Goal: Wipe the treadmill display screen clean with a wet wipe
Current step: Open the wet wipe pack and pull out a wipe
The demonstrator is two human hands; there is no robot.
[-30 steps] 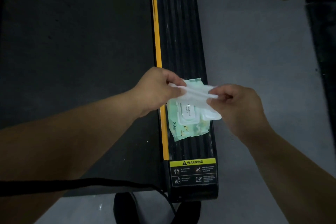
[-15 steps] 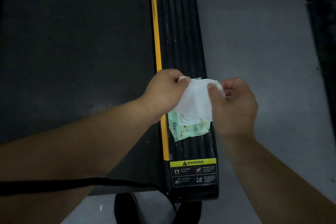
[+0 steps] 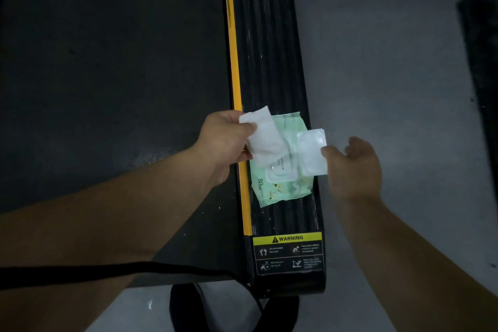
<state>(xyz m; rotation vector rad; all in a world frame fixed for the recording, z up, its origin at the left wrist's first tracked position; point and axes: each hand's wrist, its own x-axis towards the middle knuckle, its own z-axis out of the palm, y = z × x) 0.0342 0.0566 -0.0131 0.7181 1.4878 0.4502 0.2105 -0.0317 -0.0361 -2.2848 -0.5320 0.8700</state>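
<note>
Pinching a folded wet wipe (image 3: pixel 262 133) between thumb and fingers, the left hand (image 3: pixel 225 140) hovers over the treadmill side rail (image 3: pixel 269 48). The wipe's long axis runs from 11 to 5 o'clock, its free end drooping over the wipe pack (image 3: pixel 283 183) below. At 3 o'clock, the right hand (image 3: pixel 353 167), fingers loosely apart, touches the pack's open lid (image 3: pixel 312 152). No display screen shows here.
</note>
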